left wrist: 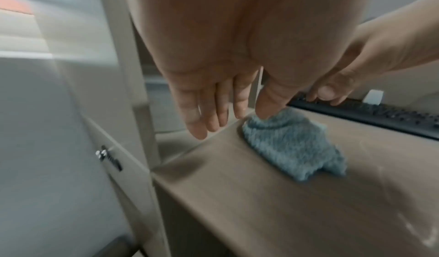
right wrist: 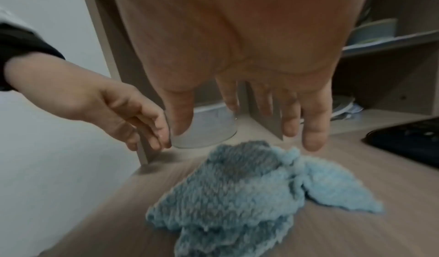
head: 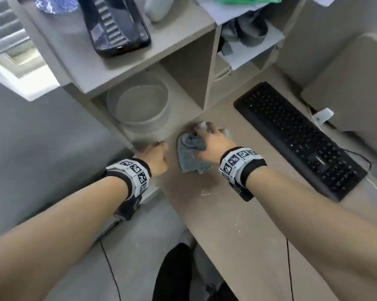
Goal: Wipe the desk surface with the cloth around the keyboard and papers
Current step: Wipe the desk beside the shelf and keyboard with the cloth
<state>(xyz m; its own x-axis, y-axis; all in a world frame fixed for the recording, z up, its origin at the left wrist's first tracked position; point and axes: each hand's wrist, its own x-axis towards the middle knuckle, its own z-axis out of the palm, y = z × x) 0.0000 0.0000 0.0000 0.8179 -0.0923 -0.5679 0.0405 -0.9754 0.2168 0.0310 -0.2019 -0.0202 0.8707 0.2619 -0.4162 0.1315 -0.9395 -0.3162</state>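
Cloth [head: 193,156]: bunched on desk [head: 244,231], under right hand [head: 213,144].
Right hand: fingers straight, above it.
Left hand [head: 156,156]: relaxed, just beside.

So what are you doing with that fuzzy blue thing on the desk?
A person is wiping the desk. The right hand is over a blue-grey cloth at the desk's left end, beside the black keyboard, fingers straight, with no grip on it. The left hand rests its fingers on the edge of the shelf unit's side panel. A few pale marks remain on the wood nearer the person.
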